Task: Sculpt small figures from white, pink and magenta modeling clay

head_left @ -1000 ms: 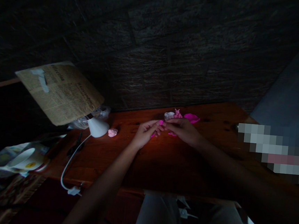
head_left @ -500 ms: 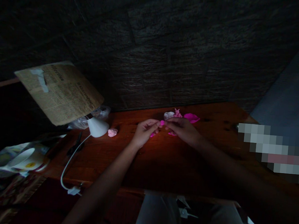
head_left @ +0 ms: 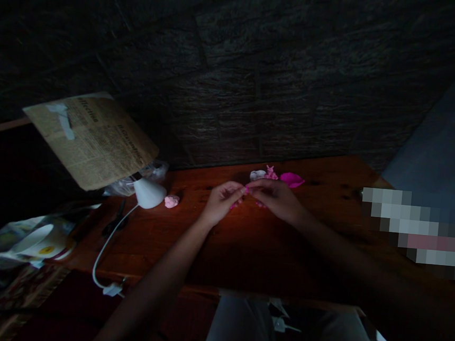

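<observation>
A small bright pink piece of modelling clay (head_left: pixel 247 190) is pinched between the fingertips of my left hand (head_left: pixel 225 199) and my right hand (head_left: pixel 276 197), mostly covered by them. Both hands are closed and nearly touch above the wooden table. Under the fingers, more bits of pink clay (head_left: pixel 233 205) show in part. Just behind my right hand are a whitish lump (head_left: pixel 257 175), a light pink modelled figure (head_left: pixel 270 172) with thin points on top, and a flat magenta piece of clay (head_left: pixel 292 180).
Left of my hands, a pale pink lump (head_left: pixel 171 201) lies beside a lamp's white base (head_left: pixel 149 193), under a newsprint-patterned shade (head_left: pixel 94 140). Dark scissors (head_left: pixel 113 224) lie near the white cord (head_left: pixel 103 250). A white cup (head_left: pixel 41 242) rests at the left. A dark textured wall (head_left: pixel 227 85) rises behind the table.
The fingertips have come closer together over the pink clay, so less of it shows now. The right hand's fingers have shifted slightly left; the objects around have stayed put.
</observation>
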